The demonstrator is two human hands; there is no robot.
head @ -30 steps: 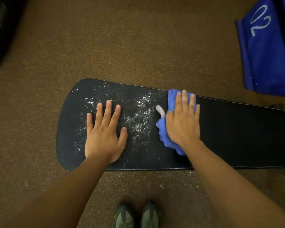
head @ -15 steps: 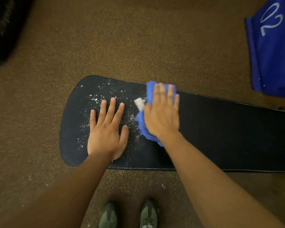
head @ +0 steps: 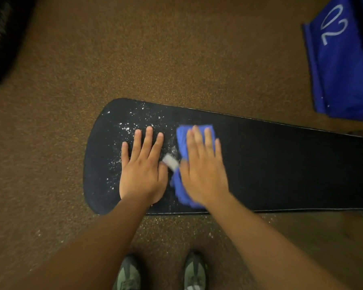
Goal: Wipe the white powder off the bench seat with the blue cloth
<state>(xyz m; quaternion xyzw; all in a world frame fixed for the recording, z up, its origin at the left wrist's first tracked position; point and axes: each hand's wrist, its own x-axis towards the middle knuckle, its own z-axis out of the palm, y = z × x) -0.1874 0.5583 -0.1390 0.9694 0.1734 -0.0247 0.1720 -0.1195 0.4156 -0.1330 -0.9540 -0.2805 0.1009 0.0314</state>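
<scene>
The speckled brown carpet floor (head: 176, 59) fills most of the view, with scattered white specks lying on it just below the seat's near edge; across it stretches the long black padded bench seat (head: 281, 174), its rounded end to the left, serving as the tabletop for the work; a blue fabric panel marked 02 (head: 344, 59) sits well apart at the upper right; a pair of grey-green shoes (head: 161, 273) stands below. The left hand (head: 142, 172) lies flat on the rounded end, fingers spread, probably to brace the body; it holds nothing. The right hand (head: 203, 170), blurred, presses palm-down with fingers nearly together on the crumpled blue cloth (head: 187, 143), pinning rather than pinching it, which suits a sweeping stroke; a small white tag (head: 170, 162) pokes out between the hands. The white powder (head: 130, 130) remains around and beyond the left hand; the seat right of the cloth looks clean, so I judge the wipe roughly half done.
</scene>
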